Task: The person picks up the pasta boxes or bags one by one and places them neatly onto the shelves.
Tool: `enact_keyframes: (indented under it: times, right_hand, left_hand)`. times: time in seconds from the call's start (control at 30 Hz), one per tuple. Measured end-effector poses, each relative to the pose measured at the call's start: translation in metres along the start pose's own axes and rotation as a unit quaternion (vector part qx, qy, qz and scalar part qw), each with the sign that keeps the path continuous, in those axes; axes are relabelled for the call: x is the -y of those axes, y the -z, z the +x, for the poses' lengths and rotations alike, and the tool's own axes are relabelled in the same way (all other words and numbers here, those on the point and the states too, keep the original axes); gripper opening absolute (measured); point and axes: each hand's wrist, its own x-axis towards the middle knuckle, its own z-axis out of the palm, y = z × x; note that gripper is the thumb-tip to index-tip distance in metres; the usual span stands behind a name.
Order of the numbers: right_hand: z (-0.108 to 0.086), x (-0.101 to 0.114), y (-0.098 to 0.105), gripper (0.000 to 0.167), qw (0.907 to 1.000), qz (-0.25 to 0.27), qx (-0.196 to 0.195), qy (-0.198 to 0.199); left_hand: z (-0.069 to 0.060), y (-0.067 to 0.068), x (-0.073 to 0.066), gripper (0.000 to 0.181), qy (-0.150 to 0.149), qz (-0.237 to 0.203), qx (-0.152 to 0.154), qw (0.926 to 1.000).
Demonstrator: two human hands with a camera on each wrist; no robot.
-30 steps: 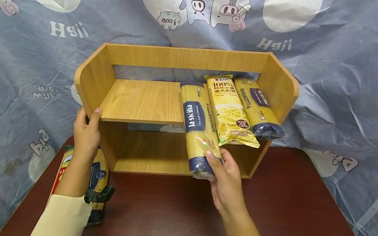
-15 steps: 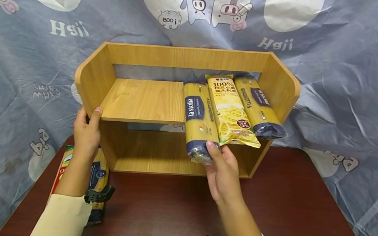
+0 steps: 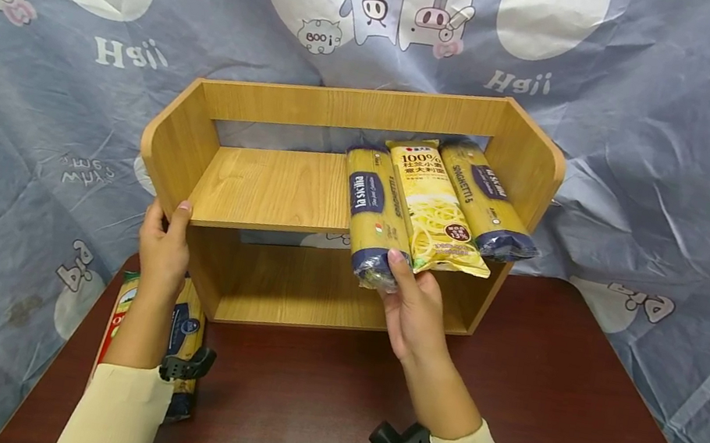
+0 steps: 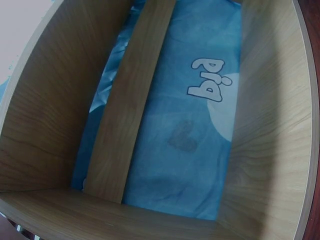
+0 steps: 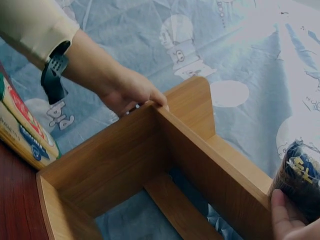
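My left hand [image 3: 164, 251] grips the left side panel of a two-tier wooden shelf [image 3: 275, 188], thumb at the front edge; the right wrist view shows this hand [image 5: 125, 92] too. With thumb on top and fingers beneath, my right hand [image 3: 416, 311] pinches the near, blue-banded end of a La Sicilia spaghetti pack [image 3: 374, 213]. That pack lies on the upper tier, its near end jutting past the front edge. Right of it lies a yellow pasta pack [image 3: 432, 207], then another La Sicilia spaghetti pack [image 3: 490, 202] against the right side panel.
Left of the shelf, more pasta packs [image 3: 188, 327] lie on the dark red table [image 3: 293, 409], partly hidden by the left forearm. A patterned grey-blue cloth [image 3: 633, 183] hangs behind and around. The lower tier [image 3: 287, 285] shows its bare board.
My right hand has pushed the spaghetti pack farther back onto the upper tier, so less of it overhangs. It now lies beside the yellow pack. The left hand stays on the shelf.
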Motion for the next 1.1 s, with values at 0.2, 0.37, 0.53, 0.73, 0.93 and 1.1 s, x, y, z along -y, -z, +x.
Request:
enact_keyframes:
  times: [0.2, 0.37, 0.53, 0.73, 0.93, 1.1]
  right_hand:
    - [-0.003, -0.002, 0.006, 0.032, 0.9992, -0.026, 0.030, -0.009]
    - [-0.011, -0.003, 0.017, 0.031, 0.9942, -0.041, 0.099, -0.010]
    - [-0.010, -0.001, 0.016, 0.025, 0.9957, -0.036, 0.084, -0.013]
    - [-0.002, -0.001, 0.011, 0.025, 0.9984, -0.016, 0.051, -0.016]
    - [0.009, -0.004, 0.006, 0.027, 0.9995, 0.009, 0.027, -0.013]
    - [0.016, -0.008, 0.003, 0.023, 0.9993, 0.036, 0.001, -0.012]
  left_hand:
    - [0.002, 0.000, 0.003, 0.037, -0.001, 0.005, -0.001, 1.0000]
    - [0.003, -0.001, 0.006, 0.039, -0.008, 0.006, 0.002, 1.0000]
    - [0.003, -0.002, 0.007, 0.038, -0.010, 0.006, 0.003, 0.9999]
    - [0.002, -0.001, 0.004, 0.039, 0.008, 0.015, 0.004, 0.9999]
    - [0.003, 0.000, 0.003, 0.039, 0.002, 0.011, 0.000, 0.9999]
    - [0.003, 0.001, 0.003, 0.038, 0.000, 0.017, 0.001, 0.9999]
